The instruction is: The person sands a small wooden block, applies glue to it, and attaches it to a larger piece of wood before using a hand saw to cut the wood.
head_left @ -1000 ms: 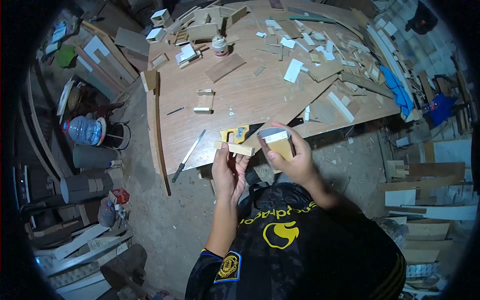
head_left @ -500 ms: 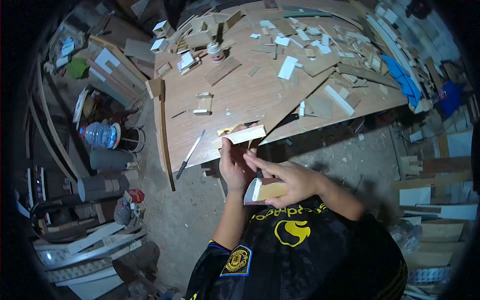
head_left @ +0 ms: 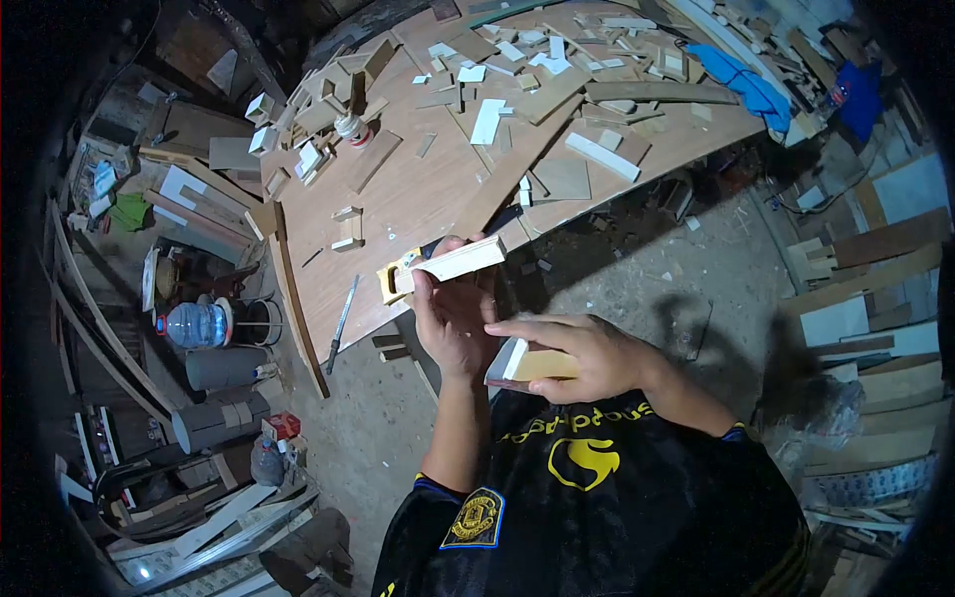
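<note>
My left hand (head_left: 458, 328) is closed around a short pale wooden piece (head_left: 463, 261), holding it tilted up at the table's front edge. In my right hand (head_left: 607, 360) is a sanding block (head_left: 545, 364), a yellowish block with a white strip and a dark sheet around it. The right fingertips reach close to my left palm, and the block is below the wooden piece, apart from it. Just beyond my left hand lies a handsaw (head_left: 391, 283) with a yellow handle, its blade partly hidden. A long knife-like tool (head_left: 344, 320) with a black handle rests to the left.
On the wooden table (head_left: 418, 189) are scattered offcuts, a small frame-like wooden piece (head_left: 347, 229), a glue bottle (head_left: 352, 129) and a blue cloth (head_left: 741, 85). A water bottle (head_left: 194, 325) stands at left. Wooden boards (head_left: 875, 348) are stacked at right.
The camera view has turned, so the table sits further up and left. More of the saw's yellow handle shows. Both hands keep their holds, with the wooden piece slightly left of before.
</note>
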Demonstrator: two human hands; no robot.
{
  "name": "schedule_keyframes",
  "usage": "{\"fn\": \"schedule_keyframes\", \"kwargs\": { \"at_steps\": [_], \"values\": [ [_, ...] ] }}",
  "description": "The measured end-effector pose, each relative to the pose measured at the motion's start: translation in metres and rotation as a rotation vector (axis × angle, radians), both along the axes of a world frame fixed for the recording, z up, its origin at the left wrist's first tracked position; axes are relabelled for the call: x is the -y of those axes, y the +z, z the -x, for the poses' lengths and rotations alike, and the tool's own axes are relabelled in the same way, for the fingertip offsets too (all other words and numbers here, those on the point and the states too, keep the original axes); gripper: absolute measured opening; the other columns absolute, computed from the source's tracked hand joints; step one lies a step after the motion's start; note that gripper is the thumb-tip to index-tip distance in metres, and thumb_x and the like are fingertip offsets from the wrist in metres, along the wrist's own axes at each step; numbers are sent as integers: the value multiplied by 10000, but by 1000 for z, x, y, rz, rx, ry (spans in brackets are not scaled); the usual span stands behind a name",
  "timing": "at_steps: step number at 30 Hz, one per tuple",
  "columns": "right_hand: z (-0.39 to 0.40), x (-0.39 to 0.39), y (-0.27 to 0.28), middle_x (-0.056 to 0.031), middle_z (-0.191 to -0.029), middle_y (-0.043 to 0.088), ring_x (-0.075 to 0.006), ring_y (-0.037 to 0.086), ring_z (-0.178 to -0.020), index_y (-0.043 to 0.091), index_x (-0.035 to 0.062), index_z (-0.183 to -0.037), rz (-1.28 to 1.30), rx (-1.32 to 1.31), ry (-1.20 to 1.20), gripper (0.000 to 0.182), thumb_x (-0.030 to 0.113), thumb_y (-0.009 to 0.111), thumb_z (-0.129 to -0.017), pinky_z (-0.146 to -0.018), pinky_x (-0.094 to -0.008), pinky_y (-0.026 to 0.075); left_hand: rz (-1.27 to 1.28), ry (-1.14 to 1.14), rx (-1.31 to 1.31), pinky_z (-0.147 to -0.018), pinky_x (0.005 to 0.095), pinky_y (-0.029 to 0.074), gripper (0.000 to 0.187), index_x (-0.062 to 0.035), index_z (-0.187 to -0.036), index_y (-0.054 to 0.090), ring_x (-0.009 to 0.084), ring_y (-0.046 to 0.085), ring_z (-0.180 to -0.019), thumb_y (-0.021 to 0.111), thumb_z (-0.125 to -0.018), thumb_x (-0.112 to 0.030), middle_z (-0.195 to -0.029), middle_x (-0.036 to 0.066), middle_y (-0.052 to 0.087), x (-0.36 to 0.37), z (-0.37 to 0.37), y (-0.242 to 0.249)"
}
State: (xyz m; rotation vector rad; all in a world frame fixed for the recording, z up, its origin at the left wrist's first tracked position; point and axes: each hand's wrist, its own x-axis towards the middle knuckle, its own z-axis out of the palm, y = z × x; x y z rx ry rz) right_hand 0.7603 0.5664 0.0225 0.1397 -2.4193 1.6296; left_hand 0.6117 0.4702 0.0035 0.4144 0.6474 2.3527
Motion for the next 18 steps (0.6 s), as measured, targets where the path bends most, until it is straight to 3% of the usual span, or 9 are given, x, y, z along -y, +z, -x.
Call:
{"fn": "schedule_keyframes", "kwargs": {
  "at_steps": [1,3,6,8,10,12,14,15,18],
  "values": [
    [-5,-1,1,-147,-1021,628,-287,664,-892,406,118,-1441,3,-3,-6,726,149,697,-777,-767,-378,533,-28,-25,-5,-1005,531,441,349,-185,-1129,629,317,555,-1191,374,-1032,-402,-1221,94,610,-2,-2,-3],
    [-15,-1,4,-126,-1144,606,-223,613,-1060,439,106,-1409,356,-12,-32,600,80,623,-839,-886,-360,501,-15,-26,-14,-1000,532,444,354,-184,-1132,632,318,554,-1193,371,-1032,-401,-1221,94,611,-4,-13,1],
    [-16,-1,-4,-90,-1211,590,-181,523,-1191,447,108,-1394,364,-140,-173,529,38,556,-880,-995,-357,438,10,-8,-19,-979,530,458,391,-147,-1140,639,324,553,-1194,372,-1027,-410,-1216,93,617,-6,-24,10],
    [-19,2,5,-125,-1245,575,-196,536,-1153,544,92,-1310,494,-147,-222,439,20,541,-876,-977,-363,427,-36,-59,40,-1009,488,421,350,-178,-1162,587,301,546,-1188,348,-1038,-403,-1216,92,596,-4,-28,16],
    [-21,0,20,-161,-1292,541,-230,573,-1032,657,102,-1163,-30,57,-385,335,11,554,-857,-907,-358,439,-84,-55,83,-1007,493,424,381,-151,-1174,598,297,557,-1179,352,-1036,-407,-1220,88,613,-2,-32,17],
    [-15,14,25,-209,-1227,533,-285,576,-924,718,127,-1039,87,63,-461,269,20,585,-830,-838,-373,453,-8,8,161,-1004,482,433,435,-96,-1209,585,294,560,-1175,349,-1034,-417,-1198,101,622,0,-37,23],
    [-7,19,24,-207,-1107,540,-324,590,-914,718,155,-1042,-224,-215,-598,268,55,625,-811,-803,-396,484,-72,-18,114,-1017,468,426,494,-33,-1228,567,293,555,-1181,337,-1036,-426,-1201,120,618,0,-38,24],
    [-3,22,26,-196,-1031,527,-348,602,-913,718,147,-1002,-201,-236,-588,224,103,660,-790,-763,-422,508,-112,11,76,-1026,457,417,512,-13,-1236,554,294,549,-1188,331,-1037,-429,-1204,128,615,0,-39,22],
    [5,27,35,-196,-1084,533,-345,609,-980,711,140,-935,-222,-268,-551,190,214,737,-762,-777,-419,518,-102,88,-35,-1042,446,404,549,33,-1254,522,305,522,-1215,317,-1041,-430,-1222,140,594,3,-39,21]
  ]
}}
